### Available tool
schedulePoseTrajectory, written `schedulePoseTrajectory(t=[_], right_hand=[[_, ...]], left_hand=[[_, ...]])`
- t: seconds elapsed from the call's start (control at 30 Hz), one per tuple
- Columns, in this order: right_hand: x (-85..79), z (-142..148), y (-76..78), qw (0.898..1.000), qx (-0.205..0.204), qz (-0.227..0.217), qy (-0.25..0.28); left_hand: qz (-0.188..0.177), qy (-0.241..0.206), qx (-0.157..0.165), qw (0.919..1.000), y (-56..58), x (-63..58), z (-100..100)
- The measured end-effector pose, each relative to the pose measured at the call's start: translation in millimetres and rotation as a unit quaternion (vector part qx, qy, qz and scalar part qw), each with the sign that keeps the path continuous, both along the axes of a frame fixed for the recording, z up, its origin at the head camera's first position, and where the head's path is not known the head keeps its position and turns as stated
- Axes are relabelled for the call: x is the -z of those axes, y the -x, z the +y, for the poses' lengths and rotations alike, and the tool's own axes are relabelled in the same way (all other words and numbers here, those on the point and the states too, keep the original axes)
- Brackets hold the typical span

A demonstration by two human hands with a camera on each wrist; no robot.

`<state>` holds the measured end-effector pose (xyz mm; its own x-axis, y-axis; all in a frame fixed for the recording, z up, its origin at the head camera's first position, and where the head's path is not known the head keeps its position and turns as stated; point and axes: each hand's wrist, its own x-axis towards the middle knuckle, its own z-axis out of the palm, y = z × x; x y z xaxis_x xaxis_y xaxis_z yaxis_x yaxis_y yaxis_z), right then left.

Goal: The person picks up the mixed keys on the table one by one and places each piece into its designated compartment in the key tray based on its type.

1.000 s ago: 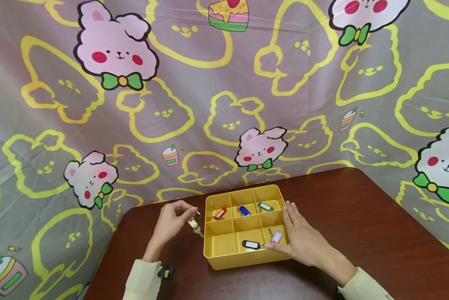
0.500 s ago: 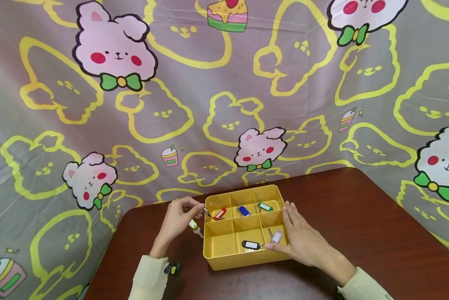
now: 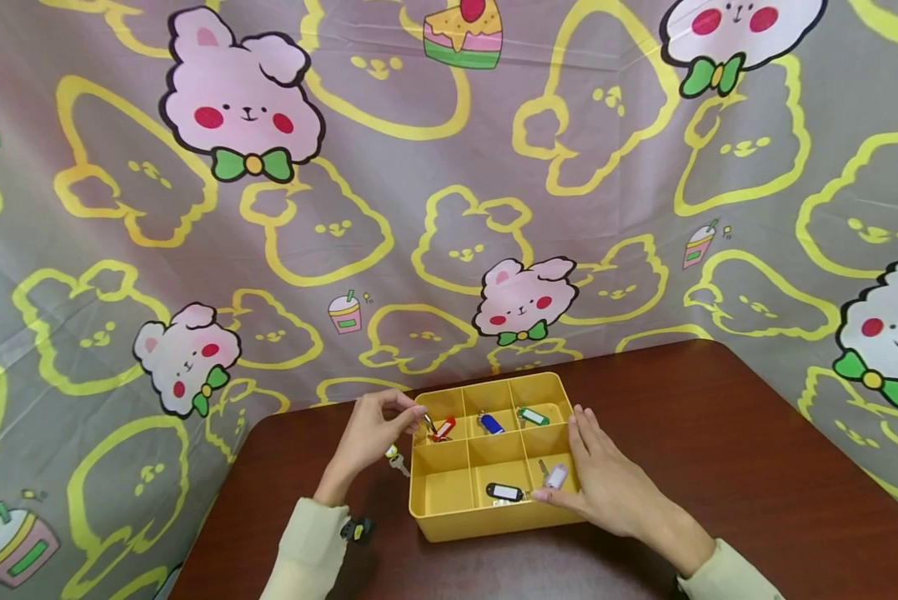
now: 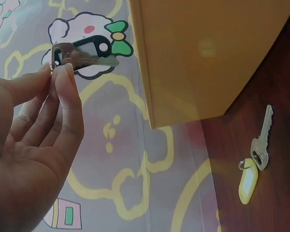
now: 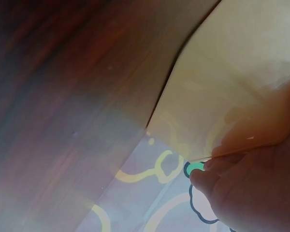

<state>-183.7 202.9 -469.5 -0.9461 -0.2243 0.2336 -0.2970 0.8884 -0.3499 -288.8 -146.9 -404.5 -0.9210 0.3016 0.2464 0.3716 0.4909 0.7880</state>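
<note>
Between thumb and fingertips my left hand (image 3: 373, 433) pinches a key (image 4: 92, 61) with a black-edged tag (image 4: 94, 46), at the back left rim of a yellow divided box (image 3: 494, 523). In the head view, the back row holds a red key tag (image 3: 443, 429), a blue one (image 3: 491, 423) and a green one (image 3: 533, 416). A black key tag (image 3: 504, 492) lies front middle, a pale lilac one (image 3: 557, 477) front right. My right hand (image 3: 606, 483) rests with straight fingers along the box's right wall, its thumb over the front right compartment.
A key (image 4: 262, 145) with a yellow tag (image 4: 248, 183) lies on the brown table (image 3: 719, 433), just left of the box. Behind the table hangs a patterned cloth (image 3: 388, 208). A dark band with a small device (image 3: 358, 530) sits at the left wrist.
My left hand has moved right with the pinched key, from beside the box to over its back left compartment. The right hand and the box have stayed put.
</note>
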Motion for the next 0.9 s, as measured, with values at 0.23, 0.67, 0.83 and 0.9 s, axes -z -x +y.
schedulePoseTrajectory(t=[0.23,0.67,0.83,0.9], right_hand=[[1.0,0.1,0.4,1.000,0.000,-0.006,0.005],[1.0,1.2,3.1,1.000,0.001,-0.008,0.002],[0.9,1.0,2.5,1.000,0.001,-0.012,0.002],[1.0,1.1,2.2,1.000,0.000,-0.012,0.002]], left_hand=[[-0.005,0.006,0.033,0.9994,2.3,-0.9,9.5],[0.002,0.021,0.054,0.9983,5.7,-9.0,28.7],[-0.003,0.022,0.059,0.9980,5.4,-10.0,33.2],[-0.007,0.024,0.061,0.9978,5.1,-10.3,35.1]])
